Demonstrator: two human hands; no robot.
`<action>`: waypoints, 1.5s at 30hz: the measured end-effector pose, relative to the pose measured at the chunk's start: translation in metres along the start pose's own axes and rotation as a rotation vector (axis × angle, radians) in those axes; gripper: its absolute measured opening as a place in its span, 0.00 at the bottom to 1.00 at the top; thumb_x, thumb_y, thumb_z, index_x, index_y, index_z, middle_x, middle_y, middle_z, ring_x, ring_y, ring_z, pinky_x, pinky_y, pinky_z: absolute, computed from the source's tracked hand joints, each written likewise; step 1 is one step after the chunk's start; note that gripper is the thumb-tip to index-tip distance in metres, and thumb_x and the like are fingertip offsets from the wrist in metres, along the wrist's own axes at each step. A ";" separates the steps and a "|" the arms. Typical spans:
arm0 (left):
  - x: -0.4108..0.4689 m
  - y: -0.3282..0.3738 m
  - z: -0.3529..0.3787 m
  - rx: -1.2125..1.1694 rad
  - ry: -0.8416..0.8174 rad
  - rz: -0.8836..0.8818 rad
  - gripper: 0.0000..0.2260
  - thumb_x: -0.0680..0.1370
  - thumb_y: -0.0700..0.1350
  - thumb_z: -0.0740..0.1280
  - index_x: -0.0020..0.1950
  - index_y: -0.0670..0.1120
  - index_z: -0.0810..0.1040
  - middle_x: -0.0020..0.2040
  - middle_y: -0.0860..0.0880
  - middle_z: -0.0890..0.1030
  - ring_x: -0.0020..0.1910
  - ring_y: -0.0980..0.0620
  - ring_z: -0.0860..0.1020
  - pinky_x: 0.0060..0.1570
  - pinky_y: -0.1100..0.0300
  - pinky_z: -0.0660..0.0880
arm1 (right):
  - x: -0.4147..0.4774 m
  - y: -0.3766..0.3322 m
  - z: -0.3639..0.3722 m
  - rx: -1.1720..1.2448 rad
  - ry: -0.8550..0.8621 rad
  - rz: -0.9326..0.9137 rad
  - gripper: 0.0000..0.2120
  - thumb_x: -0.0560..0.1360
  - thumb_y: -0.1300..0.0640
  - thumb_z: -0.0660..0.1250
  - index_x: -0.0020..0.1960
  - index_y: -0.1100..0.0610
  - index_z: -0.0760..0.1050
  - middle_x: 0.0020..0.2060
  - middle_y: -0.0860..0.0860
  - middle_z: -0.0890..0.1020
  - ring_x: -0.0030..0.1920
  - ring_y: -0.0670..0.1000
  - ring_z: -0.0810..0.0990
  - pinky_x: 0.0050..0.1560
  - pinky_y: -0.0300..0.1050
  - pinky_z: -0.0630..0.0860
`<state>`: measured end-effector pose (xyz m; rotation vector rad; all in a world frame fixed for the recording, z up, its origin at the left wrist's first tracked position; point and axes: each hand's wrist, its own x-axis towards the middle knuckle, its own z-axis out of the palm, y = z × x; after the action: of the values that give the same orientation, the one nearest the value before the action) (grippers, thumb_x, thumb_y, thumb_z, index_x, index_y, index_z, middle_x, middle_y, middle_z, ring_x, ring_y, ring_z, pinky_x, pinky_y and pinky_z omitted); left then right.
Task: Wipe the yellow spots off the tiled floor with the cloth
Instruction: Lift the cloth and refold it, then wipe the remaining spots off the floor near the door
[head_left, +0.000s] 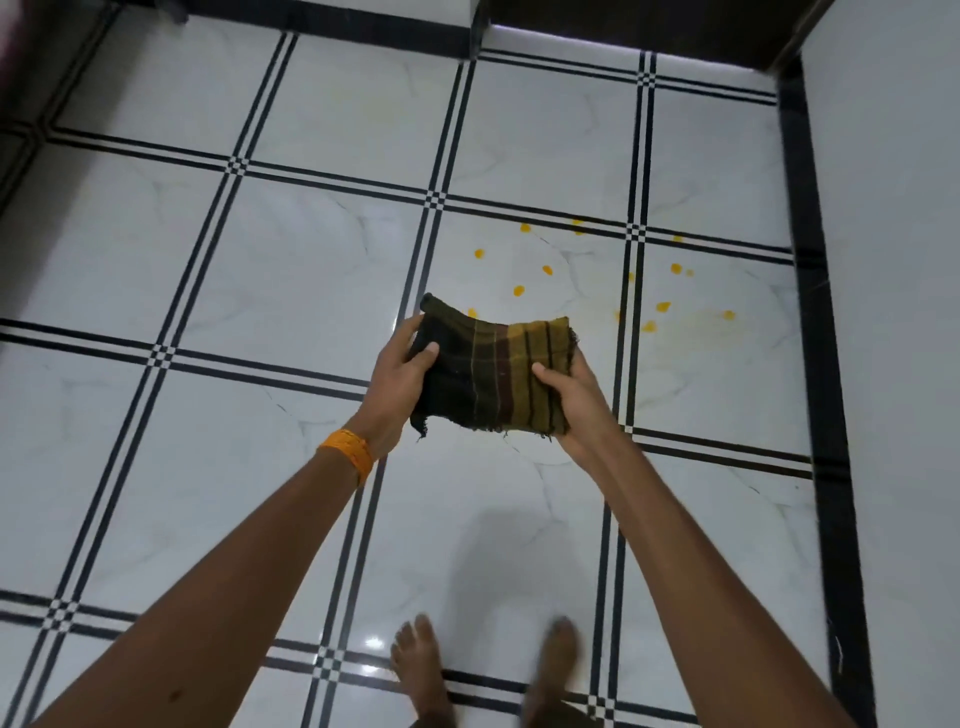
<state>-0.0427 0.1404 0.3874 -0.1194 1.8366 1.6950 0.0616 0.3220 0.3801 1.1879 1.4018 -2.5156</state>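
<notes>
A folded cloth (493, 374), dark with yellow-green and brown stripes, is held in the air in front of me. My left hand (400, 379) grips its left edge, thumb on top. My right hand (569, 400) grips its right edge. Several yellow spots (546, 269) dot the white tiled floor (291, 270) beyond the cloth, spreading right to a faint yellow smear (696, 322). One spot peeks out just above the cloth's top edge.
White marble-look tiles have black double-line borders. A thick black border strip (818, 332) runs along the right, next to a white wall. A dark doorway or furniture base (639, 26) lies at the top. My bare feet (421, 665) stand at the bottom. An orange band sits on my left wrist (348, 452).
</notes>
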 end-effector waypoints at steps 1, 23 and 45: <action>0.003 0.006 -0.013 0.021 0.002 0.005 0.16 0.84 0.40 0.60 0.71 0.52 0.73 0.64 0.46 0.80 0.61 0.48 0.81 0.57 0.52 0.82 | 0.000 0.001 0.012 -0.016 0.011 -0.006 0.18 0.82 0.68 0.62 0.62 0.46 0.76 0.57 0.51 0.85 0.57 0.52 0.85 0.52 0.53 0.84; 0.246 -0.191 -0.167 0.226 -0.103 -0.107 0.20 0.83 0.35 0.58 0.72 0.54 0.70 0.58 0.44 0.80 0.57 0.46 0.81 0.53 0.53 0.82 | 0.242 0.208 0.098 -0.416 0.201 0.005 0.22 0.85 0.67 0.56 0.63 0.40 0.70 0.54 0.40 0.79 0.56 0.44 0.80 0.48 0.34 0.79; 0.496 -0.391 -0.206 1.279 0.092 0.594 0.27 0.85 0.51 0.53 0.81 0.41 0.55 0.82 0.41 0.53 0.82 0.40 0.49 0.79 0.40 0.49 | 0.509 0.407 0.091 -1.709 0.420 -0.519 0.32 0.82 0.32 0.46 0.83 0.42 0.51 0.84 0.54 0.52 0.83 0.59 0.47 0.79 0.68 0.45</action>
<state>-0.3343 0.0527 -0.2037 0.9479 2.8240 0.4953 -0.2059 0.1765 -0.2034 0.8267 2.9614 -0.2836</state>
